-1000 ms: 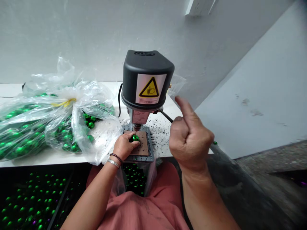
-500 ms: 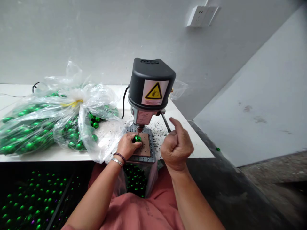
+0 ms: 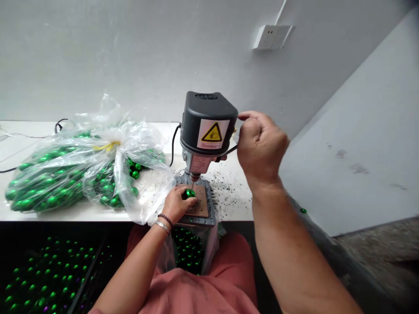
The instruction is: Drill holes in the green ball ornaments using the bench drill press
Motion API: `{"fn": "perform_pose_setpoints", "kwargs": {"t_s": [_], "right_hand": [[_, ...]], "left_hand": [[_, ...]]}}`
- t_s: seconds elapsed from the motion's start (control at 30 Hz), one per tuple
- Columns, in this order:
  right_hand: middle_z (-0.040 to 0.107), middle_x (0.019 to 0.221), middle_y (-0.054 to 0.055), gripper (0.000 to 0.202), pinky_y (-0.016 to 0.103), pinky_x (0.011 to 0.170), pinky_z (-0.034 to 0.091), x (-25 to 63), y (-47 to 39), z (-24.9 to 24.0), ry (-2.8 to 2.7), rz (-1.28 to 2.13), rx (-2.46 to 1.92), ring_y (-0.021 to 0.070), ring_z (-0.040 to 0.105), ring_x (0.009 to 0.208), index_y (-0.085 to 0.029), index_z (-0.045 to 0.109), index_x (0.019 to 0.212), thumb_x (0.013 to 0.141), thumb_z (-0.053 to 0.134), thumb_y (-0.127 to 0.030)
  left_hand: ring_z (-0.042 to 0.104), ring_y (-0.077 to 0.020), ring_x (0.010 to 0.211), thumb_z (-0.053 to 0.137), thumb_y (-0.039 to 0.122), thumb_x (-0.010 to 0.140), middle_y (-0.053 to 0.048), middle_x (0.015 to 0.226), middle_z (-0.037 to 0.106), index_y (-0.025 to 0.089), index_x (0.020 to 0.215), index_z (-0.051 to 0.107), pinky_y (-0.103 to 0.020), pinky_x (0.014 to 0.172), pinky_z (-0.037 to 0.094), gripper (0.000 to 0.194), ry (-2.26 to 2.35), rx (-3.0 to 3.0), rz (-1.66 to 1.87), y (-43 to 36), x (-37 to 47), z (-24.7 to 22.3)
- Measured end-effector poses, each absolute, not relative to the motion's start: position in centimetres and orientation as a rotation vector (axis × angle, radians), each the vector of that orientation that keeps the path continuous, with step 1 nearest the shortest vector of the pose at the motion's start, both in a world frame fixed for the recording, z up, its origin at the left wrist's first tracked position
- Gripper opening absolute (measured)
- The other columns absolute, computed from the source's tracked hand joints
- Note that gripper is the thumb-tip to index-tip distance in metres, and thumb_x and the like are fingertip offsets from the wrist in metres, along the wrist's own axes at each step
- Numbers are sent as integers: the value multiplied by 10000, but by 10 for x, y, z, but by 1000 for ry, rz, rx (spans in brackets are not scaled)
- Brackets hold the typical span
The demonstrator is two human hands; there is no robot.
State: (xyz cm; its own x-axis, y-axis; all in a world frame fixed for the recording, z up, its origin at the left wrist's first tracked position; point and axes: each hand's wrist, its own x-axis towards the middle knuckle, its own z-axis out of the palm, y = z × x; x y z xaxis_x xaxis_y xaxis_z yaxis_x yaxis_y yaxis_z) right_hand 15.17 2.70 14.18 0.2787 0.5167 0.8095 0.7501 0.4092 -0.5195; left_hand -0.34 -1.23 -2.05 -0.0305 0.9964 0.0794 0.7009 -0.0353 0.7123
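My left hand (image 3: 177, 204) pinches a shiny green ball (image 3: 189, 194) between thumb and fingers, on a brown board (image 3: 201, 201) that lies on the grey base of a small drill press (image 3: 210, 126). The thin drill bit (image 3: 192, 185) points down right at the ball's top; whether it touches I cannot tell. Raised to the right of the black motor housing, my right hand (image 3: 262, 148) is closed around the end of the feed lever (image 3: 231, 149), whose grip is hidden by the fingers.
A clear plastic bag (image 3: 108, 161) with several green balls lies left on the white table (image 3: 235, 205), which is strewn with dark shavings. Below, an open bag (image 3: 212, 244) between the knees and a dark container at lower left hold more balls. One green ball (image 3: 303, 210) lies at the right.
My right hand has swung up and away with the lever, from low beside the base to the height of the housing. My left hand keeps the ball under the bit. The view has shifted slightly.
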Motion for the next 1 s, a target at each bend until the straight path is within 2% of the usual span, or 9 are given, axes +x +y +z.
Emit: {"fn": "perform_pose_setpoints", "kwargs": {"t_s": [0.13, 0.27, 0.33, 0.43, 0.53, 0.7, 0.8, 0.87, 1.0], "right_hand": [[696, 864, 68, 344, 277, 756, 439, 149, 43, 152, -1359, -135, -1301, 139, 618, 820, -189, 700, 878, 792, 374, -256], [701, 846, 70, 325, 259, 719, 441, 147, 47, 151, -1293, -89, -1271, 138, 631, 825, -184, 709, 847, 773, 398, -244], [702, 846, 68, 316, 260, 711, 442, 147, 48, 151, -1280, -89, -1280, 135, 634, 815, -190, 710, 843, 777, 406, -246], [702, 834, 65, 303, 257, 717, 447, 147, 47, 152, -1282, -82, -1300, 126, 635, 805, -197, 708, 838, 790, 414, -247], [694, 871, 57, 315, 263, 758, 449, 146, 44, 153, -1304, -66, -1283, 122, 628, 837, -195, 698, 861, 811, 395, -264], [679, 877, 49, 354, 279, 773, 441, 144, 39, 152, -1299, -42, -1287, 123, 611, 838, -186, 683, 879, 838, 355, -315], [679, 878, 40, 353, 271, 762, 439, 148, 37, 148, -1319, -38, -1263, 119, 609, 844, -195, 678, 895, 841, 357, -332], [678, 875, 36, 354, 266, 751, 437, 147, 37, 149, -1322, -42, -1242, 113, 608, 834, -197, 677, 894, 843, 355, -333], [674, 886, 29, 343, 275, 732, 430, 135, 38, 161, -1293, -4, -1243, 116, 608, 840, -220, 674, 899, 848, 356, -340]], "left_hand": [[585, -202, 834, 631, 389, 712, -73, 876, 642, 185, 910, 696, -298, 770, 454, 291, 1558, 1904, 690, -41, -13, -6], [593, -233, 935, 701, 465, 639, -107, 1034, 647, 176, 1154, 615, -300, 819, 463, 597, 1356, 1901, 639, -63, -19, 5], [603, -216, 891, 690, 475, 653, -109, 1042, 646, 166, 1201, 582, -293, 800, 475, 638, 1380, 1848, 753, -62, -28, 9], [600, -191, 820, 593, 403, 765, -103, 1025, 649, 169, 1108, 638, -306, 786, 482, 418, 1660, 1766, 1075, -47, -59, 12], [547, -238, 1036, 503, 292, 818, -128, 1080, 627, 161, 1059, 654, -366, 943, 413, 313, 2154, 1661, 1363, -26, -102, 13], [408, -375, 1205, 604, 328, 723, -200, 1281, 476, 155, 1237, 532, -533, 982, 327, 547, 2827, 1437, 893, -7, -154, 9], [418, -394, 1207, 593, 319, 718, -243, 1338, 408, 149, 1354, 389, -524, 943, 367, 689, 2887, 1319, 811, -4, -176, 8], [499, -356, 1141, 547, 306, 743, -250, 1256, 495, 97, 1384, 316, -464, 914, 409, 713, 2827, 1250, 915, -3, -188, 9], [627, -276, 882, 486, 375, 774, -136, 943, 671, 97, 1294, 458, -396, 802, 476, 590, 2471, 1246, 1092, -8, -198, 17]]}}
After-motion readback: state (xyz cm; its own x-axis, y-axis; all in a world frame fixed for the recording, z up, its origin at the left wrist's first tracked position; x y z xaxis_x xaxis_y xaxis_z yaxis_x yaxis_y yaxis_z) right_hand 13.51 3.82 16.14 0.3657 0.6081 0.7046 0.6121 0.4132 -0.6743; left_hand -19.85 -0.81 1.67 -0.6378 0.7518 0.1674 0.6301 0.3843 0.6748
